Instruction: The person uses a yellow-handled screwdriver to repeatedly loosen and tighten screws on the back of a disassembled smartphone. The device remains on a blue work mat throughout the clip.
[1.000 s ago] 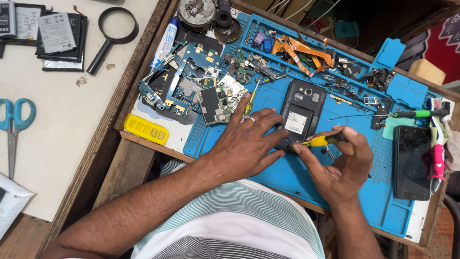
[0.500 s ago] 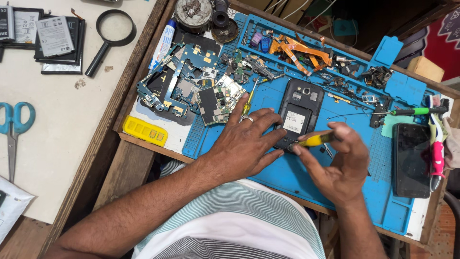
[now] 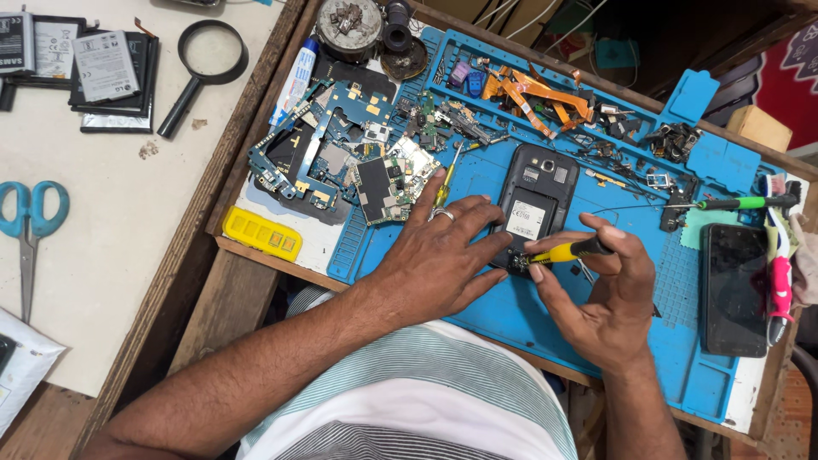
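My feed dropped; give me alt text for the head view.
The right hand holds a yellow-handled screwdriver to the bottom end of an opened black phone that the left hand steadies on a blue repair mat, beside loose circuit boards.

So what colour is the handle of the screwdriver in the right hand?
Yellow, with a black tip section: the screwdriver shows best in the head view.

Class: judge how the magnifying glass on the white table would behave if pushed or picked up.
The magnifying glass lies flat, so it would likely slide, not roll. Its lens looks like glass, probably fragile. The straight black handle seems stiff and easy to grip.
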